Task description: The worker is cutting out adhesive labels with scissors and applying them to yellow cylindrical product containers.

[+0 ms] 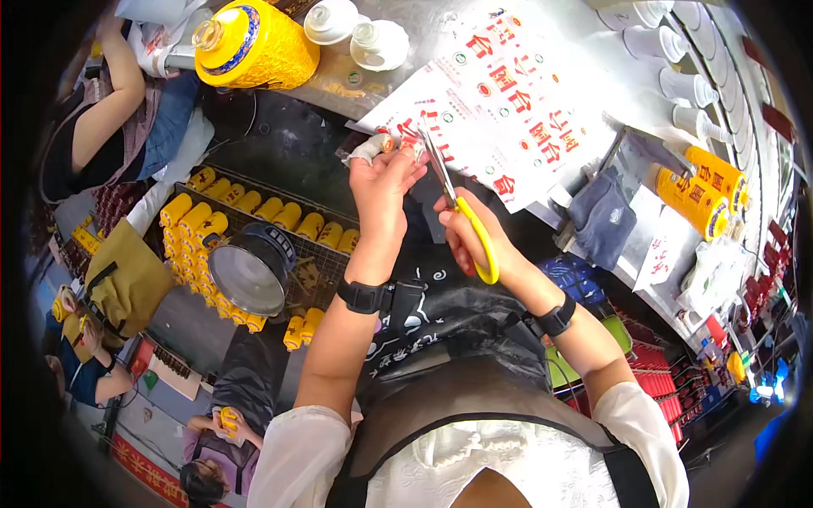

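A white sheet with rows of red characters and small green marks (542, 93) lies on the work table and juts over its near edge. My left hand (381, 182), with white wrapping on a fingertip, is closed on red-printed paper at the sheet's near left edge. Whether that paper is a separate piece, I cannot tell. In my right hand (478, 224) is a pair of scissors with yellow handles (449, 182). Their blades point up and left, touching or very near the paper beside my left fingers.
Back left stand a large yellow jar (262, 51) and white ceramic pieces (378, 45). Right are a dark cloth (603, 216) and yellow bottles (694, 199). White cups line the far right. A round stool (247, 275) and several small yellow bottles stand below left, near other people.
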`<action>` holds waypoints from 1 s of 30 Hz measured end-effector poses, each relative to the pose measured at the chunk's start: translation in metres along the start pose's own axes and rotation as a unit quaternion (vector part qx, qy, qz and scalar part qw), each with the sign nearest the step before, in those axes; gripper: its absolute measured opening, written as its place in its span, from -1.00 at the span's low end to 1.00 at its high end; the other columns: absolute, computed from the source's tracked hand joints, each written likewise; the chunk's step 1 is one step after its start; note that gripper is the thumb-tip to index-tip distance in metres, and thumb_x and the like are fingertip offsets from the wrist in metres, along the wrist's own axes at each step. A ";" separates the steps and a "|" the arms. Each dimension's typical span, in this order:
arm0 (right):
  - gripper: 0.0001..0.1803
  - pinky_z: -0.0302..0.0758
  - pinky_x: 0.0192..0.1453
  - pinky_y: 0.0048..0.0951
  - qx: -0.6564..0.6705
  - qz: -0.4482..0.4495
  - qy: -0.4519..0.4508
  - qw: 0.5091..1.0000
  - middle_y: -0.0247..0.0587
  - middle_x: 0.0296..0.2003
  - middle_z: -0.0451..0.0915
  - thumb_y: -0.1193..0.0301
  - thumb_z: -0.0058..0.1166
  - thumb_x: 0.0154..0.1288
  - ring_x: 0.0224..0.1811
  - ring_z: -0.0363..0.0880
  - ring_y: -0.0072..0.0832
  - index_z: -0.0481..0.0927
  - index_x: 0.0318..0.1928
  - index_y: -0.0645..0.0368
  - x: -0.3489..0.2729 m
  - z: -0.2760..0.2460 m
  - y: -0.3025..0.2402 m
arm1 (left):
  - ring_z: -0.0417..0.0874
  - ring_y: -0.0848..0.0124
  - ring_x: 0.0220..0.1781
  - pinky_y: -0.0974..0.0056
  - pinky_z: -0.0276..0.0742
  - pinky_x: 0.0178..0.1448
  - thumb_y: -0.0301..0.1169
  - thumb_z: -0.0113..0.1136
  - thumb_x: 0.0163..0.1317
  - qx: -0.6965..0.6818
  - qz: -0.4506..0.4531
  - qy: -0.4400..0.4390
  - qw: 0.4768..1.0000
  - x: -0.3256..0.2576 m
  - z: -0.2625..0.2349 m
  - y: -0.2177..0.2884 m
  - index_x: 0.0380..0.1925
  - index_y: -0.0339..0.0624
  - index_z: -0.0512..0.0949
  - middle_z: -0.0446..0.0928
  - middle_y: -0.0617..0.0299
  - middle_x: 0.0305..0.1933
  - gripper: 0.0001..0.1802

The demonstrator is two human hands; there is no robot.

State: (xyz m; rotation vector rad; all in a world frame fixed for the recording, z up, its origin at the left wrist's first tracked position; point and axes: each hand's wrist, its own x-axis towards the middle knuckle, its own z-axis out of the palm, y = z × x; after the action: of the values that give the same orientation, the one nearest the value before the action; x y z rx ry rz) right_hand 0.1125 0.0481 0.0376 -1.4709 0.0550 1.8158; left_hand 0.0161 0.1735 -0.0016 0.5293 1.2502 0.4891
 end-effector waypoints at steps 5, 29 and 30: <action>-0.78 0.20 -0.77 -0.62 -0.013 -0.007 0.021 1.000 -0.44 -0.65 0.33 0.20 0.00 0.41 -0.83 0.22 -0.70 0.42 -0.15 0.06 0.004 0.004 -0.011 | 0.72 0.27 -0.13 0.25 0.64 -0.08 -0.51 0.24 0.21 0.012 0.002 -0.006 1.000 0.001 -0.003 -0.001 -0.03 -0.25 0.39 0.61 0.12 -0.15 -0.65; -0.53 0.29 -0.59 -0.68 0.003 -0.146 0.057 0.988 -0.43 -0.47 0.53 0.38 0.33 0.16 -0.60 0.39 -0.72 0.41 0.04 0.16 -0.004 0.014 -0.059 | 0.61 0.45 -0.16 0.34 0.65 -0.09 -0.76 0.22 0.06 0.145 -0.009 -0.298 0.943 -0.044 -0.010 0.071 0.42 -0.05 -0.15 0.39 0.10 -0.02 0.02; -0.53 0.27 -0.61 -0.69 0.007 -0.146 0.057 0.988 -0.43 -0.50 0.52 0.41 0.33 0.16 -0.64 0.37 -0.73 0.41 0.04 0.16 -0.003 0.015 -0.058 | 0.61 0.46 -0.16 0.35 0.65 -0.09 -0.76 0.21 0.06 0.157 -0.015 -0.319 0.934 -0.045 -0.009 0.071 0.42 -0.04 -0.18 0.39 0.10 -0.02 0.03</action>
State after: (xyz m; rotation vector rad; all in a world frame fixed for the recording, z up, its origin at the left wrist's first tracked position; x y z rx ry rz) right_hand 0.1344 0.0942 0.0694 -1.4860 -0.0867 1.4939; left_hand -0.0078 0.2024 0.0743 0.8585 0.7028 0.0645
